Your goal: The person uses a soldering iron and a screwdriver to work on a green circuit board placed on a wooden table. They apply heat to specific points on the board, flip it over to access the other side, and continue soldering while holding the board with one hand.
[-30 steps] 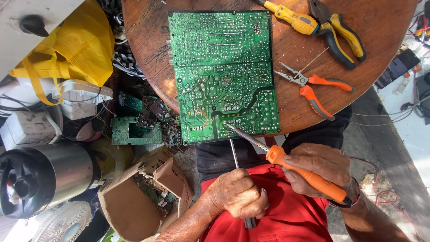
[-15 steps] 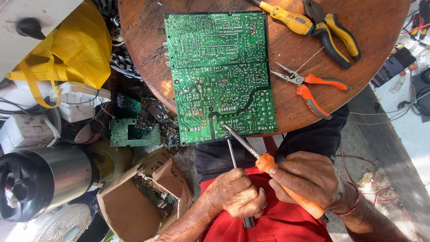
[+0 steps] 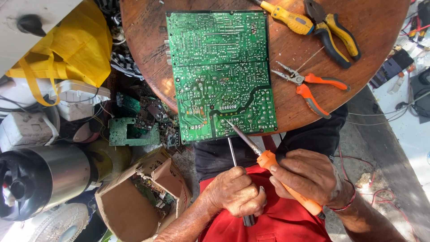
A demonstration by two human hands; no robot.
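A green circuit board (image 3: 219,67) lies solder side up on a round wooden table (image 3: 367,27). My right hand (image 3: 309,177) grips an orange-handled soldering iron (image 3: 268,160). Its metal tip touches the board near the near edge. My left hand (image 3: 237,197) is closed around a thin metal rod tool (image 3: 232,152) with a dark handle. The rod points up toward the board's near edge, just left of the iron, and its tip sits just short of the board. The two hands are close together over my red shirt.
On the table's right side lie orange needle-nose pliers (image 3: 309,85), yellow-and-black pliers (image 3: 336,31) and a yellow screwdriver (image 3: 286,18). At the left are an open cardboard box (image 3: 134,201) of scrap boards, a steel pot (image 3: 49,179), a yellow bag (image 3: 67,49) and loose green boards (image 3: 130,130).
My right hand has drawn in a little toward the left hand. The iron's tip stays at the board's near edge. The left hand holds still.
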